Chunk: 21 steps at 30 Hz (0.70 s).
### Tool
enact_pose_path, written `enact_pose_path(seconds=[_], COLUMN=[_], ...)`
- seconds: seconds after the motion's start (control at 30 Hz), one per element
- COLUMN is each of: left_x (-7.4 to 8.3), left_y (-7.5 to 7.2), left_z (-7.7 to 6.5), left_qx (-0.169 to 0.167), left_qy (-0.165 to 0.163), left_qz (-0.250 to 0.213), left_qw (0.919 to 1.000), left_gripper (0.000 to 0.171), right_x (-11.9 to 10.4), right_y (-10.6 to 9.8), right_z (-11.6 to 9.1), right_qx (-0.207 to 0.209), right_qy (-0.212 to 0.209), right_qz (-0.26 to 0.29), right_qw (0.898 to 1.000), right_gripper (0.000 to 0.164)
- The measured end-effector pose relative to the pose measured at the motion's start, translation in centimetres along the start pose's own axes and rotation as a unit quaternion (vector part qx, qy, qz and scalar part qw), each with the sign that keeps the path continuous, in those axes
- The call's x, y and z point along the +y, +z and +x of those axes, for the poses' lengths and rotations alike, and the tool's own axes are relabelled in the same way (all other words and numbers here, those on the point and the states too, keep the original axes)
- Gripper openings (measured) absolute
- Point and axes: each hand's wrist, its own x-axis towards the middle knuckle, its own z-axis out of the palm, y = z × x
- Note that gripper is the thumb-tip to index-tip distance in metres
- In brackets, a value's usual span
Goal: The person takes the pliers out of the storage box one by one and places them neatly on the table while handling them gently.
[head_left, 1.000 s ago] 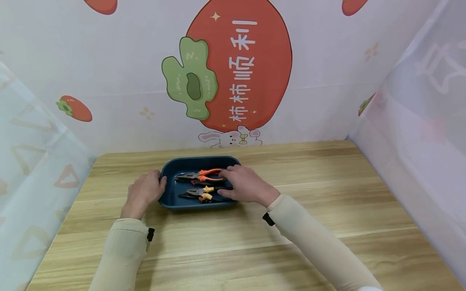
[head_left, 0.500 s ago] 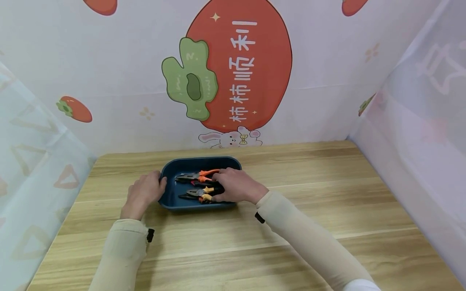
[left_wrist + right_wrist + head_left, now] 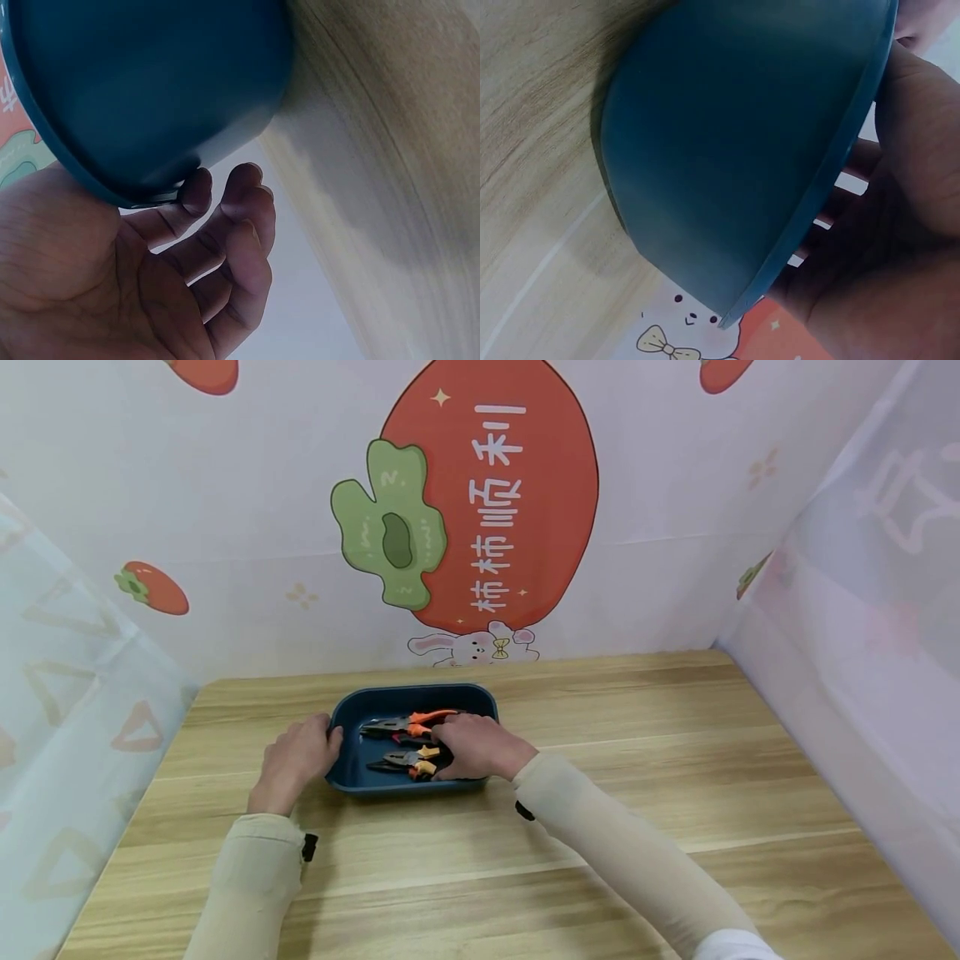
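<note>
A dark blue rectangular tray (image 3: pixel 405 789) sits on the wooden table, holding several pliers. My left hand (image 3: pixel 298 758) grips its left end at the rim; the left wrist view has the fingers of that hand (image 3: pixel 187 255) curled below the rim. Orange-handled pliers (image 3: pixel 420 718) lie toward the back of the tray, jaws to the left. In front are pliers with yellow and black handles (image 3: pixel 424 767). Reaching over the tray's right end, my right hand (image 3: pixel 480 746) has thumb and fingers down around those handles. Its fingertips are hidden behind the tray wall (image 3: pixel 727 142) in the right wrist view.
The wooden table (image 3: pixel 600 860) extends in front of the tray and to its right. A white printed cloth (image 3: pixel 645 568) with a big red persimmon hangs behind the table's back edge. More cloth hangs at both sides.
My right hand has moved left and slightly toward me, deeper over the plier handles in the tray. The left hand stays on the rim, and the tray has not visibly moved.
</note>
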Motion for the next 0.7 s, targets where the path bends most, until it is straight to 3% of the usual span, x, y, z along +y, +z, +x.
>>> enact_pose_path(seconds=[0.7], left_x=[-0.06], left_y=[0.14], left_z=[0.02], left_qx=[0.004], left_qy=[-0.002], left_qz=[0.002], left_qw=[1.0000], left_gripper=[0.029], right_x=[-0.80], right_y=[0.71], right_z=[0.78], right_qx=[0.008], right_qy=[0.022], right_qz=[-0.042], right_qw=[0.999], right_gripper=[0.050])
